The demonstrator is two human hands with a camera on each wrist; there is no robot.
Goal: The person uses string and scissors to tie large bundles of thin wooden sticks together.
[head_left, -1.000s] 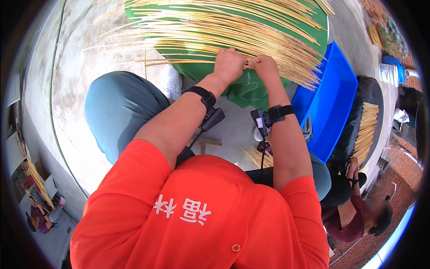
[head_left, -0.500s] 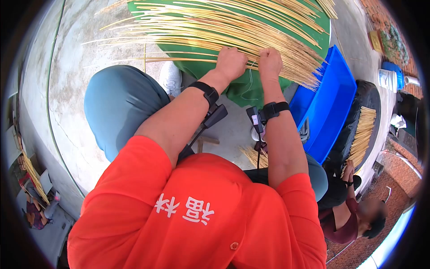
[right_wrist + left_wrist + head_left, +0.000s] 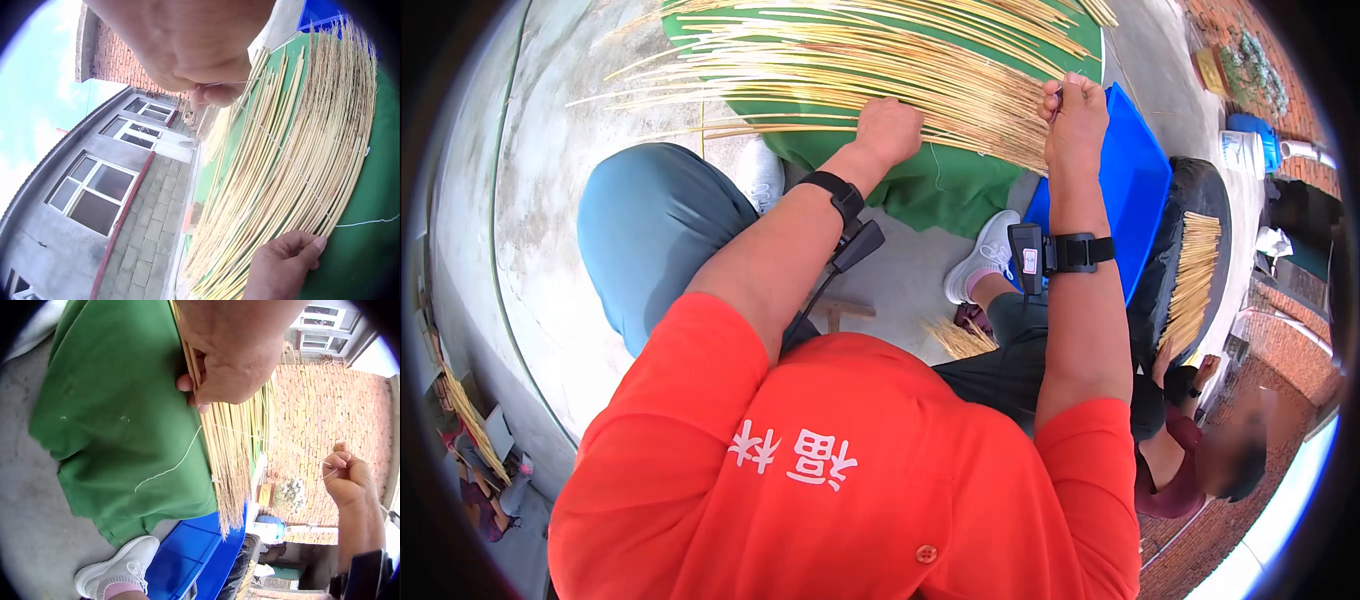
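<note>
A row of long pale plant stalks (image 3: 790,75) with brushy heads lies over a green cloth (image 3: 119,394). My left hand (image 3: 890,130) is at the near edge of the row. Its thumb and fingers pinch the outermost stalks in the left wrist view. My right hand (image 3: 1076,125) is raised near the brushy ends, with its fingers curled round a thin white string (image 3: 281,150). That string runs taut across the stalks, from near my left fingertips to my right hand. A loose tail of string (image 3: 172,469) hangs over the cloth.
A blue bin (image 3: 1135,190) stands right of the cloth. Beyond it, a stalk bundle (image 3: 1195,270) lies on a dark round surface, with another person (image 3: 1175,465) beside it. My white shoe (image 3: 985,260) is on the floor below the cloth.
My right hand has moved away from the left, rightward over the brushy ends, drawing the string out. The left hand stays at the near stalks.
</note>
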